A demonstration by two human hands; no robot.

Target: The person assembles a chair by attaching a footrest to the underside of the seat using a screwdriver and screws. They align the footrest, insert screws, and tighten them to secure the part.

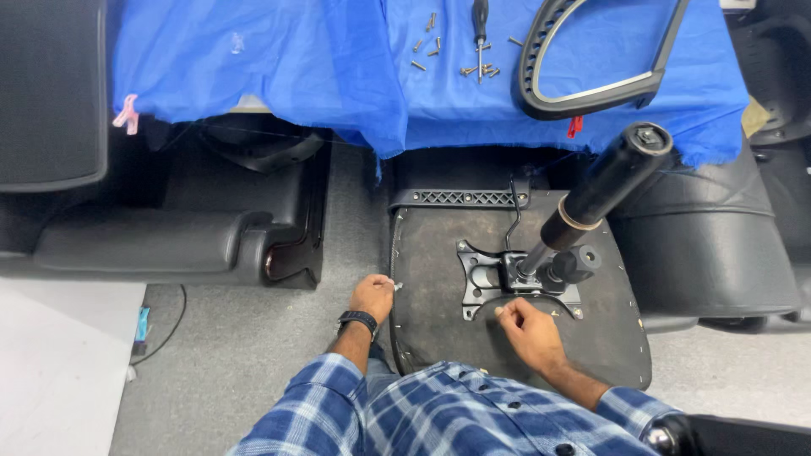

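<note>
An upturned black chair seat (439,279) lies on the grey floor, with a black metal mechanism plate (483,283) and a gas cylinder (604,186) standing up from it. My left hand (372,295), wearing a black wrist watch, rests at the seat's left edge and pinches a small screw. Over the plate's lower edge, my right hand (519,325) holds a small screw between its fingertips. My blue checked sleeves fill the bottom of the view.
A table under a blue cloth (279,67) carries several loose screws (431,46), a black-handled screwdriver (480,29) and a black chair armrest frame (591,59). Black chair parts (160,241) lie on the left, another seat (710,245) on the right.
</note>
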